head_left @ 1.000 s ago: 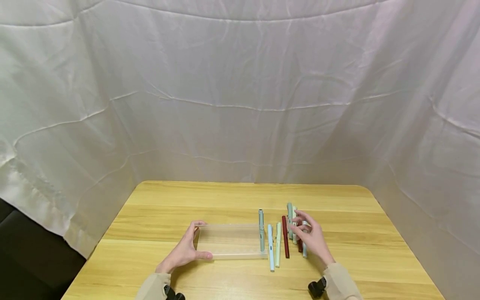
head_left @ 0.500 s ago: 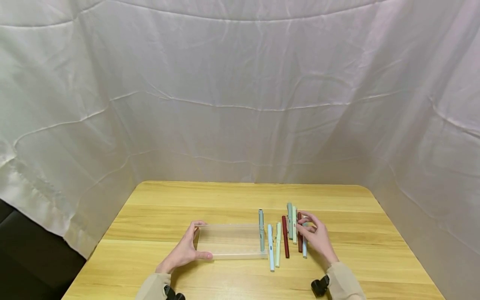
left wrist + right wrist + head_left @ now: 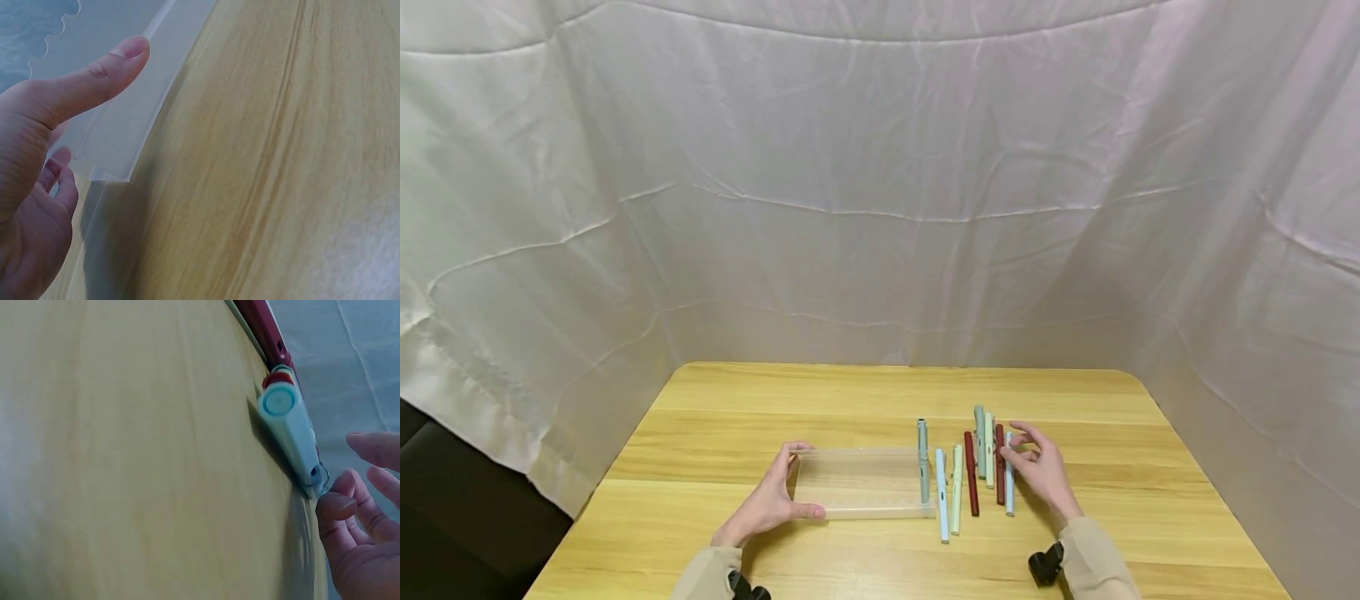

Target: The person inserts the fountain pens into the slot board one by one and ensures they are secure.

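Note:
My left hand (image 3: pixel 772 497) grips the left end of a clear plastic pen rack (image 3: pixel 861 483), thumb along its front side. The left wrist view shows a scalloped edge on the rack (image 3: pixel 62 28). One grey-green pen (image 3: pixel 922 462) lies across the rack's right end. My right hand (image 3: pixel 1041 468) is over the rightmost light blue pen (image 3: pixel 1010 492), fingers loosely bent. In the right wrist view, the thumb is close beside that pen's far end (image 3: pixel 294 434); whether it touches is unclear. A dark red pen (image 3: pixel 1000 483) lies just left of it.
Between rack and right hand lie another light blue pen (image 3: pixel 942 500), a pale green pen (image 3: pixel 956 496), a dark red pen (image 3: pixel 972 479), a grey-green pen (image 3: pixel 980 442) and a second pale green pen (image 3: pixel 989 458). Curtains (image 3: pixel 895 275) enclose the wooden table (image 3: pixel 820 392).
My right hand has drifted right across the right-hand pens, uncovering the pale green and dark red ones. The pens show no clear shift. My left hand and the rack have stayed put.

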Demonstrator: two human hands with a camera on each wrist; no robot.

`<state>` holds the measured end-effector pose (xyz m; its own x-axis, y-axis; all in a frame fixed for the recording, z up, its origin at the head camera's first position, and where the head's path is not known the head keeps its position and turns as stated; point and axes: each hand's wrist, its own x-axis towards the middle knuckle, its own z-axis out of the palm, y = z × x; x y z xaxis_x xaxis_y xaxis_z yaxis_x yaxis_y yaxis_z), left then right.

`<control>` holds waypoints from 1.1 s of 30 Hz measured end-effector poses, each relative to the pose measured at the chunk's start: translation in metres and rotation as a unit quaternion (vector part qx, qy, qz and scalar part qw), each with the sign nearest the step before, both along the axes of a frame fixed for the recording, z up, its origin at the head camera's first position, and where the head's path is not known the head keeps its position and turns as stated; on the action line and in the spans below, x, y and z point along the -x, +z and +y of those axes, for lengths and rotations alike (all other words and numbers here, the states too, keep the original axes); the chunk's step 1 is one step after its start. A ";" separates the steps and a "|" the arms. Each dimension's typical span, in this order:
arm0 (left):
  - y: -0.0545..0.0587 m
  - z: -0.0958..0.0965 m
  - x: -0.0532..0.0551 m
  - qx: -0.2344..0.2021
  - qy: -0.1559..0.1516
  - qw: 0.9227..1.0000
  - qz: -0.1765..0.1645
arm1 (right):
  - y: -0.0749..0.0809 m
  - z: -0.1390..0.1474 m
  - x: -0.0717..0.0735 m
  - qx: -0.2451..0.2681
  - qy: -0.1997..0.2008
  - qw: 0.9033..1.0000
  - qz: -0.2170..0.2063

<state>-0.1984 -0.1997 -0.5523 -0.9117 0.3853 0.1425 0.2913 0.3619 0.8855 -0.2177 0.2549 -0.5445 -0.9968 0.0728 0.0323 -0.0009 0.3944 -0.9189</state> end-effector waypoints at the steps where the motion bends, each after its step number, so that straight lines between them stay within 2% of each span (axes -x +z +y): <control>1: 0.000 0.000 0.000 0.001 -0.001 1.000 0.002 | 0.000 0.001 0.000 -0.004 0.000 1.000 -0.002; 6: 0.000 0.000 0.000 0.004 -0.001 1.000 0.011 | -0.001 0.004 0.003 -0.019 0.001 1.000 -0.006; 13: 0.000 0.000 0.000 -0.006 0.003 1.000 -0.009 | -0.002 0.009 0.008 -0.051 -0.004 0.999 -0.017; 19: -0.001 0.000 0.001 -0.015 -0.004 1.000 -0.003 | -0.003 0.009 0.011 -0.084 -0.008 0.996 -0.030; 33: 0.000 0.000 0.000 -0.014 -0.004 1.000 -0.013 | 0.000 0.009 0.011 -0.056 0.006 0.997 -0.052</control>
<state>-0.1988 -0.1998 -0.5525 -0.9122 0.3890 0.1287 0.2703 0.3353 0.9025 -0.2287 0.2641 -0.5449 -0.9960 0.0622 -0.0635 0.0860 0.4947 -0.8648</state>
